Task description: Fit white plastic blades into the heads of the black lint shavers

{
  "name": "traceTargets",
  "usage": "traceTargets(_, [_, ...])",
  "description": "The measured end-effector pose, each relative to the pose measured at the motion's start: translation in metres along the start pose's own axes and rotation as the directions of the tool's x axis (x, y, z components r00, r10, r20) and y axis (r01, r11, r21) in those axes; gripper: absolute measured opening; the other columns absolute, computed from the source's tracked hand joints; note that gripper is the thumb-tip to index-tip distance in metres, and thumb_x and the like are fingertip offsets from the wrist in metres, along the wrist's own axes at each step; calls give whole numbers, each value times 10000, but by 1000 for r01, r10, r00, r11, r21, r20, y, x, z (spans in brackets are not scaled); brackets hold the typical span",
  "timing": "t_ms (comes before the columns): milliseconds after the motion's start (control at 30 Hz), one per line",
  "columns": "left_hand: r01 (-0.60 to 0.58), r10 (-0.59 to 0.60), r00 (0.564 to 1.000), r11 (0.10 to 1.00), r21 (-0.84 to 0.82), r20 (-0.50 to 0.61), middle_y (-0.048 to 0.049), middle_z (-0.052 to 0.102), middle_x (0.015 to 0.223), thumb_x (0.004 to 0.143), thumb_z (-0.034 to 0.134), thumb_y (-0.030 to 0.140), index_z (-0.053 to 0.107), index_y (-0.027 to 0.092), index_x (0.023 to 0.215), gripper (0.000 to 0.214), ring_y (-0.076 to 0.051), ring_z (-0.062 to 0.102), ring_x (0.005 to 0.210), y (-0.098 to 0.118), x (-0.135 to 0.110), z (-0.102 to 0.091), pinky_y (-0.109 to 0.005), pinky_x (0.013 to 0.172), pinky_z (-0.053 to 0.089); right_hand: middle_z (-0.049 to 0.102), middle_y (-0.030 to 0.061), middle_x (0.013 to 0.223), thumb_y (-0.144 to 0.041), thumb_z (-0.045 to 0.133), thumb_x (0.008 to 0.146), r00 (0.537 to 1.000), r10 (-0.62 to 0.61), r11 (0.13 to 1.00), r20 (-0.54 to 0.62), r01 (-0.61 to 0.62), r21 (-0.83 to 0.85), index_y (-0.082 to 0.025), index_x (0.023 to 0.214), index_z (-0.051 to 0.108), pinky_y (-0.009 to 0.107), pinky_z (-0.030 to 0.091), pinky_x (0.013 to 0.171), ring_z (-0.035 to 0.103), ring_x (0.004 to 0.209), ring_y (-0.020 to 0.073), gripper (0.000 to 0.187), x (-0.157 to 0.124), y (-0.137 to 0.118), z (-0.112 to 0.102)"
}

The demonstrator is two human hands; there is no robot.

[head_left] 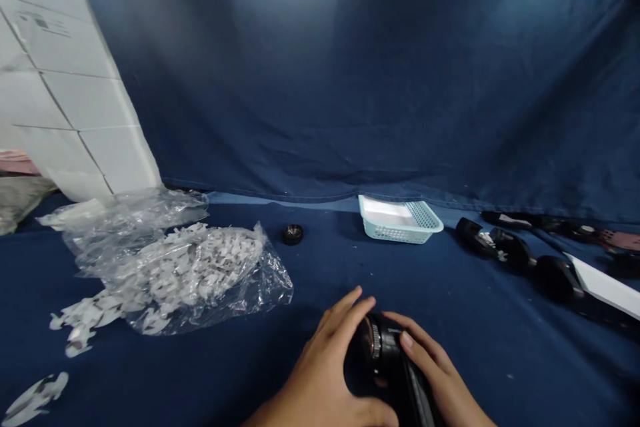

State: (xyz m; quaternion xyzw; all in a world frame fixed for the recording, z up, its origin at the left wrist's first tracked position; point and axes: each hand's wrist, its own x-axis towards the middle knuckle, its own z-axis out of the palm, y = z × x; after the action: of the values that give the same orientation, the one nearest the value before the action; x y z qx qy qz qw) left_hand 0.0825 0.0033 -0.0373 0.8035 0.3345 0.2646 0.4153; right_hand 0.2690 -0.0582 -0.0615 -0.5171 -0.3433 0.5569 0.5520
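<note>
Holding a black device (pixel 384 347) in both hands, I have it low at the near edge of the counter (pixel 200 380), which is covered in dark blue cloth. My left hand (pixel 325 373) curls over its round front end, with the fingers draped across the top. My right hand (pixel 437 373) grips along its right side, fingers laid forward.

The device is glossy black, with a rounded head ringed by a knurled collar and a longer body running back toward me. My hands cover most of it and the bottom of the view cuts off its rear, so I cannot make out its whole shape.

To the right, a row of dark devices (pixel 500 248) lies in shadow, and its details are hard to tell. A clear plastic bag (pixel 200 273) of small white pieces sits to the left, well apart.

I can read no writing on the device. A label on the white boxes (pixel 65 80) at far left is too blurred to read.
</note>
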Motion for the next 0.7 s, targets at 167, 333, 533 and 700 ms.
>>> traceTargets(167, [140,-145,989,983,-120,-30,-79,623,1226,740,727,302,606,267,1189,467,-279,594,1102,-5,2,4,-482,988,459,745,32,996,-541,680,781,999,24,1000,46,-24,0,-257,1095,687,357,566,764,709,775,223,424,1,-1,2])
traceTargets(333, [122,-134,987,983,-136,-84,-119,473,1419,595,847,334,503,282,1336,818,-339,493,1234,-8,1,5,-519,1003,429,751,47,1024,-594,681,747,997,76,997,-23,-75,12,-239,1119,681,397,556,817,710,834,250,515,2,-5,4])
traceTargets(533, [91,-96,995,986,-138,-29,-49,674,1156,686,768,178,632,265,1164,505,-242,631,1036,-2,0,3,-411,953,484,736,58,1097,-605,706,709,996,83,996,-46,-83,-8,-223,1105,697,402,512,919,685,978,279,550,-4,-7,7])
traceTargets(700, [97,-98,991,995,-20,-94,-113,533,1372,649,822,384,492,270,1348,781,-317,564,1150,-3,-3,5,-501,962,472,714,58,1176,-616,701,706,993,88,996,-73,-91,-26,-234,1122,696,427,411,1050,574,1201,311,564,-6,-11,8])
